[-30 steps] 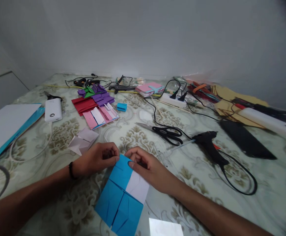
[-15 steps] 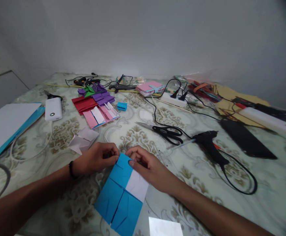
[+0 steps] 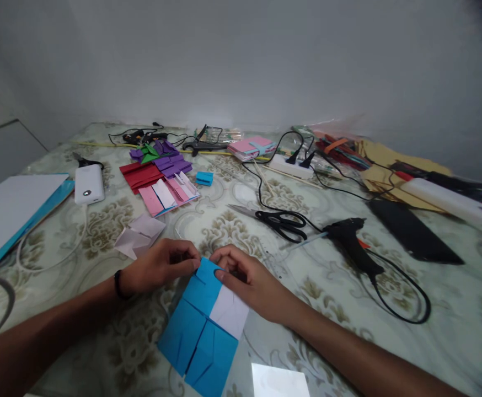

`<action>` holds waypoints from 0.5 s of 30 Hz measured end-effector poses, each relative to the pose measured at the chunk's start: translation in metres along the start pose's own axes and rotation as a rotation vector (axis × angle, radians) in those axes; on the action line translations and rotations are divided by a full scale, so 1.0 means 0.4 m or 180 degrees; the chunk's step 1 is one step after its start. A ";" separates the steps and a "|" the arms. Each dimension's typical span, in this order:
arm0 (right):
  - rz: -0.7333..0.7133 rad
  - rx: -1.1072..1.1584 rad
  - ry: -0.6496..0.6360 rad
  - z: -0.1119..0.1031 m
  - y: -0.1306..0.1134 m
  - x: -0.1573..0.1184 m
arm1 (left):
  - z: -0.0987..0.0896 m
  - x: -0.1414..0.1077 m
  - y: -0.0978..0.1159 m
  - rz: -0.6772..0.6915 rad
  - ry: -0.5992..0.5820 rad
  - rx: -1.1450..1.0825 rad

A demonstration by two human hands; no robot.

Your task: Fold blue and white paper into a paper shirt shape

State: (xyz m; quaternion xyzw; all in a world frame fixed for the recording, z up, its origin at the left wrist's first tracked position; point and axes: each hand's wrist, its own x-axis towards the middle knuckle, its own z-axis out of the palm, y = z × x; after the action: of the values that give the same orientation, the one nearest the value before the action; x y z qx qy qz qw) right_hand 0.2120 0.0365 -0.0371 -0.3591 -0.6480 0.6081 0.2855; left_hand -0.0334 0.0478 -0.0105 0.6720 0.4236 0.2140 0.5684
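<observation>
A folded blue paper piece [image 3: 205, 336] with a white section lies tilted at the lower middle, slits and creases across it. My left hand [image 3: 164, 268] pinches its top left corner between thumb and fingers. On the top right edge, my right hand [image 3: 249, 280] is closed, thumb on the paper's upper face and fingers behind it. Just beyond my left hand sits a pale folded paper [image 3: 139, 236]. A white paper square [image 3: 280, 380] is at the bottom edge of the view.
Black scissors [image 3: 280, 221], a glue gun [image 3: 354, 248] and a black phone [image 3: 414, 231] lie to the right. Further back are folded coloured papers [image 3: 142, 175] and a power strip [image 3: 291, 165]. A white power bank [image 3: 89, 184] and paper sheets [image 3: 13, 204] are at left.
The view has shifted very slightly. Both hands keep their hold on the blue paper, with no clear movement.
</observation>
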 end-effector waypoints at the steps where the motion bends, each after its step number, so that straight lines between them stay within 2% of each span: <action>1: -0.0009 -0.0004 -0.0007 0.000 -0.001 0.000 | 0.000 0.001 0.000 -0.0035 0.0010 0.0012; 15: -0.0058 -0.0117 -0.0031 0.002 0.000 -0.003 | 0.009 0.006 0.000 -0.0264 0.0101 0.0214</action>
State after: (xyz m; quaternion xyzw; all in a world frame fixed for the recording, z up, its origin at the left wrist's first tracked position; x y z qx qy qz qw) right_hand 0.2121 0.0350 -0.0369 -0.3554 -0.6636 0.5952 0.2812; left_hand -0.0296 0.0476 -0.0119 0.6692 0.4670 0.1866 0.5471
